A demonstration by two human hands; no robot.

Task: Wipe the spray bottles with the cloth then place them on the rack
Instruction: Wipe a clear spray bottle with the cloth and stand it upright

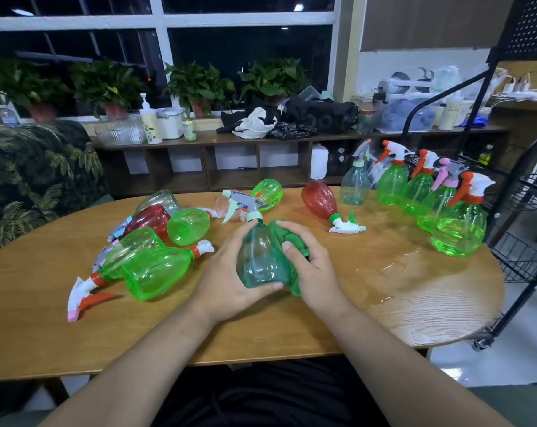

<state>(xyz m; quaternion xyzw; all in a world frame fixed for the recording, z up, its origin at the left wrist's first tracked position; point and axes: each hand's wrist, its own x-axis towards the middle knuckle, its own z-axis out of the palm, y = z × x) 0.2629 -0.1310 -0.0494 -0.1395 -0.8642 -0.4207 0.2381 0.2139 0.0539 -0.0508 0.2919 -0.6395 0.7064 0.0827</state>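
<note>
Above the wet counter (415, 291), the left grip (227, 272) curls round the belly of a likely light, slick bottle (258, 257); the right grip (315, 266) clutches the cloth (292, 238).

Even overhead room light falls on a wooden table (279, 328), while the night-black panes of the window (248, 50) behind throw back small reflections of ceiling lamps. A wet patch (393, 272) near the table's right end glares pale. Only soft, short shadows sit beneath the left hand (230, 272) and right hand (316, 266). Faint highlights streak the teal spray bottle (258, 257) beside the darker folds of the green cloth (292, 241). The wide lens bows the table edge and tilts the black rack (521, 257) at far right. The centre is sharp; the potted plants (193, 84) look slightly soft.
</note>
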